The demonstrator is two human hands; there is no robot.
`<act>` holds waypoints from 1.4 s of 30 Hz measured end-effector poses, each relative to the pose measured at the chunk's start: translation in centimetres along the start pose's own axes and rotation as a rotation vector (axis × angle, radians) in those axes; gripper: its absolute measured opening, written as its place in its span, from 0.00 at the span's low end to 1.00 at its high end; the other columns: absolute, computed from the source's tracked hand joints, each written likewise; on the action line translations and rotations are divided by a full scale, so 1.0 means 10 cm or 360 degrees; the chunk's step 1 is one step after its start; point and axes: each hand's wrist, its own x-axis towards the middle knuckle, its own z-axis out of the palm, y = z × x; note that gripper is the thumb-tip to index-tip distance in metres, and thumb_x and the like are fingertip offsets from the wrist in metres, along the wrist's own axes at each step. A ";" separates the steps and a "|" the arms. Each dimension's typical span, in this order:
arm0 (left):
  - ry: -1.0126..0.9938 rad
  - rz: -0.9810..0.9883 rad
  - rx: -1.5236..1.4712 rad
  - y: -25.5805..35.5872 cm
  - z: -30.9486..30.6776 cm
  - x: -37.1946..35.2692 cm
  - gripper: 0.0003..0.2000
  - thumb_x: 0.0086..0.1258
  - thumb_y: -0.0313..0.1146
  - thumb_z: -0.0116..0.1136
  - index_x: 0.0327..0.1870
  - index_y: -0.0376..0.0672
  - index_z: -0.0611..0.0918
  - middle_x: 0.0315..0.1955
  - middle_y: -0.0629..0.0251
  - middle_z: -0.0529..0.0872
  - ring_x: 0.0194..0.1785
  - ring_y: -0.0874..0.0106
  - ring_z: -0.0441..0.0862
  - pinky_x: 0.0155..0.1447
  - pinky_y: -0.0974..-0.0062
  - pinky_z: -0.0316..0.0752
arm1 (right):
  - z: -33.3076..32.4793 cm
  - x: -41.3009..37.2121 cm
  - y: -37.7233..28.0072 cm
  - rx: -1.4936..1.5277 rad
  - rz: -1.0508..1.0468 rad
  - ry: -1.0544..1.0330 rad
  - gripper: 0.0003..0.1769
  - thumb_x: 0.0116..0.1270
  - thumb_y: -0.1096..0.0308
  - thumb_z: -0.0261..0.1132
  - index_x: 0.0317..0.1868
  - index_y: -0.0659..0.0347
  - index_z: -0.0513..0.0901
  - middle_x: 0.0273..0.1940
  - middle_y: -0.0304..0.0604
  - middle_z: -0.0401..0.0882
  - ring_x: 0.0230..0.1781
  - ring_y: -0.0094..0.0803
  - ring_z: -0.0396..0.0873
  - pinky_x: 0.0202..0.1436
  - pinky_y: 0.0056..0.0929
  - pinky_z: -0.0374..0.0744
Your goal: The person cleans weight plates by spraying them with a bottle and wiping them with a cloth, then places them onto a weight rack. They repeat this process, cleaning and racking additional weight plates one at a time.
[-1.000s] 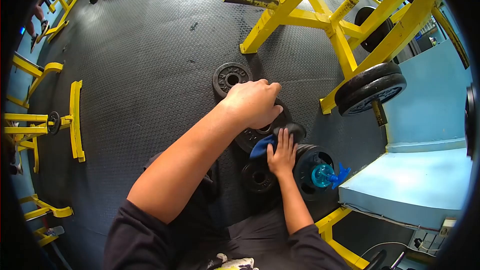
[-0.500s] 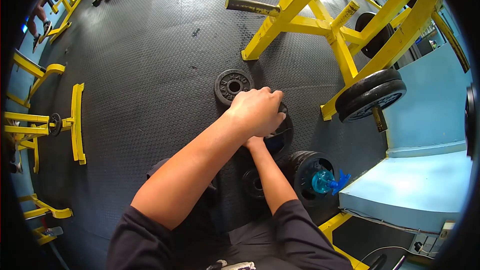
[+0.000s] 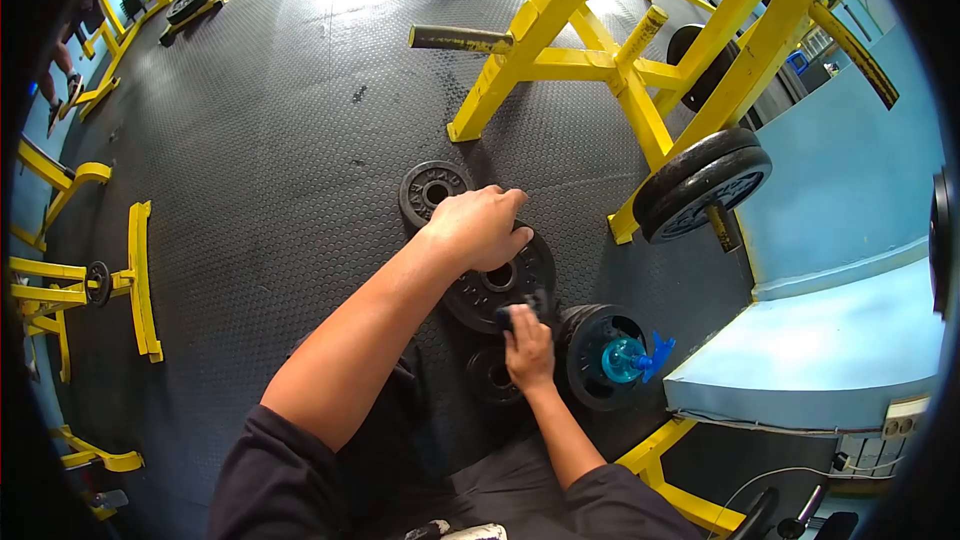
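Note:
My left hand (image 3: 478, 227) grips the upper rim of a large black weight plate (image 3: 462, 292), which stands tilted up from the floor. Against the lower right of that plate, my right hand (image 3: 530, 350) has a dark cloth (image 3: 506, 319) pressed under its fingers, partly smeared by motion. Beyond my left hand lies a smaller black plate (image 3: 418, 182) with raised lettering. Another small plate (image 3: 482, 376) is on the floor beside my right wrist. To the right, a clear blue spray bottle (image 3: 622, 360) rests in the hollow of stacked plates (image 3: 590, 392).
A yellow rack (image 3: 560, 62) stands ahead on the right, with thick plates (image 3: 690, 190) on its lower peg. A light blue ledge (image 3: 800, 340) borders the right side. Yellow machine frames (image 3: 143, 280) line the left. A person's leg (image 3: 62, 65) shows at far left.
My right hand has drawn down and away from my left hand, uncovering more of the large plate. The left hand keeps its hold at the rim. The whole view has shifted slightly.

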 end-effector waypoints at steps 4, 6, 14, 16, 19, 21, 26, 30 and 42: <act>-0.0032 -0.0017 0.0007 -0.01 -0.03 0.00 0.26 0.70 0.46 0.58 0.65 0.41 0.75 0.55 0.51 0.83 0.58 0.56 0.82 0.60 0.58 0.79 | 0.11 0.12 0.37 0.0062 0.0227 0.0155 0.32 0.75 0.51 0.58 0.73 0.56 0.67 0.75 0.62 0.56 0.69 0.63 0.65 0.69 0.51 0.69; -0.0040 -0.0012 0.0048 -0.03 -0.05 0.03 0.27 0.71 0.46 0.57 0.67 0.40 0.73 0.57 0.49 0.81 0.60 0.54 0.81 0.62 0.59 0.78 | 0.27 0.39 0.51 0.0036 0.0256 0.0272 0.31 0.75 0.50 0.57 0.73 0.54 0.67 0.75 0.64 0.55 0.71 0.63 0.63 0.70 0.52 0.68; 0.0098 -0.0014 0.0057 -0.07 0.03 0.08 0.25 0.68 0.42 0.57 0.64 0.40 0.75 0.55 0.49 0.82 0.56 0.52 0.83 0.59 0.57 0.78 | 0.66 2.13 0.61 0.0143 0.0345 -0.0423 0.26 0.67 0.47 0.61 0.59 0.52 0.81 0.59 0.48 0.81 0.60 0.49 0.78 0.62 0.46 0.76; 0.0055 -0.0030 0.0048 -0.03 -0.04 0.05 0.25 0.69 0.42 0.57 0.65 0.40 0.75 0.55 0.49 0.82 0.57 0.54 0.82 0.60 0.58 0.78 | 0.93 2.27 0.44 0.0084 0.0228 -0.0743 0.22 0.59 0.53 0.67 0.52 0.52 0.84 0.56 0.47 0.82 0.58 0.48 0.79 0.60 0.46 0.76; 0.0081 -0.0076 0.0047 -0.03 -0.10 0.03 0.25 0.69 0.42 0.57 0.65 0.39 0.75 0.55 0.49 0.82 0.57 0.54 0.82 0.60 0.58 0.78 | 0.93 2.13 -0.18 -0.0057 0.0025 -0.0910 0.19 0.57 0.56 0.68 0.47 0.52 0.85 0.54 0.45 0.83 0.57 0.46 0.79 0.60 0.45 0.76; 0.0093 -0.0068 0.0058 -0.04 -0.11 0.01 0.25 0.69 0.42 0.58 0.65 0.40 0.75 0.55 0.50 0.82 0.58 0.54 0.82 0.60 0.58 0.78 | 0.96 1.97 -0.46 -0.0090 -0.0141 -0.0963 0.16 0.55 0.58 0.68 0.45 0.52 0.86 0.52 0.43 0.83 0.57 0.44 0.79 0.60 0.44 0.76; 0.0146 -0.0064 0.0076 -0.12 -0.10 -0.04 0.27 0.69 0.45 0.59 0.66 0.42 0.74 0.57 0.50 0.81 0.59 0.53 0.81 0.61 0.57 0.77 | 0.85 1.46 -0.77 -0.0072 -0.0598 -0.0932 0.12 0.51 0.63 0.70 0.37 0.52 0.88 0.48 0.39 0.84 0.55 0.40 0.78 0.60 0.42 0.76; 0.0125 -0.0069 0.0069 -0.14 -0.16 -0.12 0.26 0.71 0.44 0.58 0.66 0.42 0.73 0.57 0.50 0.80 0.60 0.53 0.80 0.61 0.57 0.77 | 0.76 0.71 -0.56 -0.0271 -0.1227 -0.0439 0.07 0.56 0.65 0.64 0.34 0.49 0.88 0.49 0.35 0.83 0.60 0.39 0.75 0.63 0.41 0.76; 0.0012 0.0009 0.0124 -0.03 -0.14 -0.16 0.24 0.73 0.42 0.54 0.67 0.41 0.73 0.58 0.47 0.80 0.61 0.52 0.80 0.63 0.57 0.76 | 0.29 -0.24 0.51 0.0714 0.0198 0.0274 0.30 0.71 0.77 0.55 0.73 0.59 0.64 0.74 0.64 0.58 0.77 0.56 0.56 0.76 0.45 0.62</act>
